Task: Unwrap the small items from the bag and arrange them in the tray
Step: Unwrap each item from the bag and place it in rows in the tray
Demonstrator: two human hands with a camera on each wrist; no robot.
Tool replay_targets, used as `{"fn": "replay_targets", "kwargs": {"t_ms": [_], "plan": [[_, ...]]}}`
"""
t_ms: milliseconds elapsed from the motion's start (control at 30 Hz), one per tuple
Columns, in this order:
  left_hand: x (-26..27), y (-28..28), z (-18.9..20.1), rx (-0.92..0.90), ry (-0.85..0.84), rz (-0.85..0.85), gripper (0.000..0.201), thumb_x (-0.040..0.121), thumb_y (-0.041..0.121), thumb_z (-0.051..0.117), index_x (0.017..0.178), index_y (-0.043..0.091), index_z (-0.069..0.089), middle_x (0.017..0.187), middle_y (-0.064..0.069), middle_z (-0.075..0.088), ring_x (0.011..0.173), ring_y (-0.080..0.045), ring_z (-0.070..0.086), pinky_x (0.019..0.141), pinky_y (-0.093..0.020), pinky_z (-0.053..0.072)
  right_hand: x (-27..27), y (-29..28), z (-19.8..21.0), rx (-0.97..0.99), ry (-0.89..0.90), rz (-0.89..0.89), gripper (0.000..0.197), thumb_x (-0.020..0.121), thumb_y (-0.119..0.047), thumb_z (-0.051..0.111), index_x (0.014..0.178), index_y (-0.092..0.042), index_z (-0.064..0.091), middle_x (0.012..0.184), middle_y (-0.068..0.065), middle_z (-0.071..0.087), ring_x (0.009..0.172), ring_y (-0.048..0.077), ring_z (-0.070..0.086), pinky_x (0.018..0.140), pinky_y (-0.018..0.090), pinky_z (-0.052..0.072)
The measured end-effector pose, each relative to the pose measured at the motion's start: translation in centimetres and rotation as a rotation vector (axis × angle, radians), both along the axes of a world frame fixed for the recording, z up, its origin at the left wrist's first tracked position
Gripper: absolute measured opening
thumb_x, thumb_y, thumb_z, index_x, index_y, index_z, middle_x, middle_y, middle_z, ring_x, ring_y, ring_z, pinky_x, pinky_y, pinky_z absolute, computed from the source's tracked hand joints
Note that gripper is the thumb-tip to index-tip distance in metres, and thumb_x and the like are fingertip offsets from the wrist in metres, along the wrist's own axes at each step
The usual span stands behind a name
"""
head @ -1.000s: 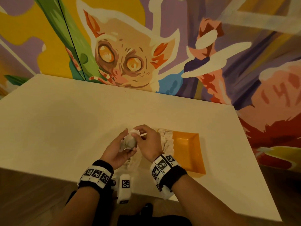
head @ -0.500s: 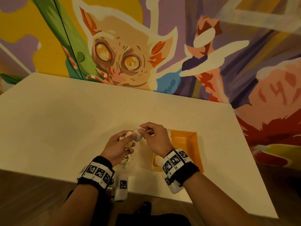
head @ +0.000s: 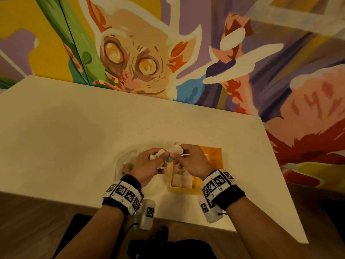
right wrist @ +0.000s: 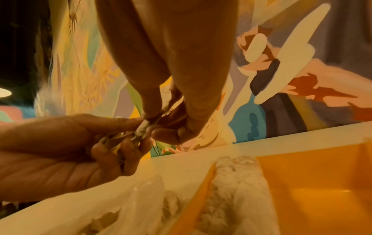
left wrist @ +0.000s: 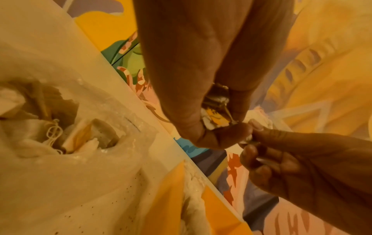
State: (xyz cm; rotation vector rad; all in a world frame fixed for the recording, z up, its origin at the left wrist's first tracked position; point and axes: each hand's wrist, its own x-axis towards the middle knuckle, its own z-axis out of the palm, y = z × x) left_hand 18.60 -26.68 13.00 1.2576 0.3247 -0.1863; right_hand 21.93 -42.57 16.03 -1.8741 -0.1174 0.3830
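Note:
A small wrapped item [head: 175, 150], white with a clear crinkled wrapper [left wrist: 216, 117], is held between both hands just above the table. My left hand [head: 158, 156] pinches the wrapper [right wrist: 141, 131] from the left. My right hand [head: 177, 158] pinches its other end, thumb against forefinger. A clear plastic bag [head: 126, 162] lies under the left hand, with more wrapped items [left wrist: 60, 128] inside. The orange tray [head: 216, 156] sits to the right of the bag, with a row of white unwrapped items [head: 182, 181] along its left side. That row [right wrist: 237, 182] runs front to back.
The white table [head: 74, 139] stands against a painted mural wall [head: 141, 58]. Its near edge runs just behind my wrists. The right part of the orange tray [right wrist: 314, 187] holds nothing. Dark objects lie on the floor [head: 164, 245] below the table edge.
Both hands have drifted a little right and away from me, from above the bag toward the tray's left edge. They still pinch the item, whose wrapper is now pulled out between them.

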Motion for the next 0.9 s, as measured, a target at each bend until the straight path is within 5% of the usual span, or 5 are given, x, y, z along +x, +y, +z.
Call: {"fn": "replay_targets", "kwargs": {"t_ms": [167, 367, 600, 733, 900], "plan": [[0.0, -0.9, -1.2, 0.061, 0.093, -0.009, 0.014, 0.091, 0.013, 0.067, 0.097, 0.001, 0.066, 0.080, -0.011, 0.063, 0.062, -0.021, 0.055, 0.051, -0.028, 0.047, 1.0, -3.4, -1.2, -0.343, -0.097, 0.055, 0.007, 0.087, -0.018, 0.070, 0.083, -0.012, 0.072, 0.080, 0.006, 0.071, 0.074, 0.023, 0.068, 0.067, 0.037, 0.057], [-0.5, -2.2, -2.9, 0.117, 0.192, -0.123, 0.028, 0.087, 0.011, 0.070, 0.110, -0.001, 0.060, 0.092, -0.015, 0.062, 0.059, -0.022, 0.060, 0.057, -0.032, 0.054, 0.0, -4.6, -3.0, -0.768, -0.064, 0.246, 0.013, 0.087, -0.010, 0.065, 0.095, -0.007, 0.074, 0.098, 0.011, 0.070, 0.093, 0.025, 0.064, 0.072, 0.032, 0.052], [-0.9, -3.2, -3.2, 0.136, 0.233, -0.120, 0.032, 0.089, 0.006, 0.067, 0.117, -0.004, 0.055, 0.083, -0.015, 0.062, 0.062, -0.023, 0.057, 0.061, -0.035, 0.058, -0.1, -3.9, -5.7, -0.894, 0.058, 0.250, 0.019, 0.083, -0.016, 0.069, 0.102, -0.013, 0.073, 0.109, 0.011, 0.064, 0.091, 0.026, 0.063, 0.064, 0.023, 0.043], [-1.0, -3.2, -2.9, 0.125, 0.253, -0.109, 0.034, 0.089, 0.006, 0.067, 0.119, -0.001, 0.054, 0.082, -0.016, 0.063, 0.066, -0.023, 0.059, 0.069, -0.039, 0.059, -0.1, -3.9, -6.9, -0.869, 0.077, 0.169, 0.008, 0.088, -0.020, 0.063, 0.086, -0.016, 0.069, 0.081, 0.006, 0.059, 0.078, 0.023, 0.056, 0.049, 0.018, 0.030], [-1.2, -2.6, -2.4, 0.009, 0.296, -0.078, 0.029, 0.091, 0.009, 0.065, 0.115, -0.005, 0.057, 0.100, -0.023, 0.064, 0.074, -0.029, 0.062, 0.066, -0.036, 0.060, -0.5, -4.4, -7.3, -0.824, 0.089, 0.085, 0.033, 0.085, -0.022, 0.067, 0.115, -0.010, 0.066, 0.116, 0.011, 0.062, 0.107, 0.028, 0.060, 0.073, 0.022, 0.040]]}}
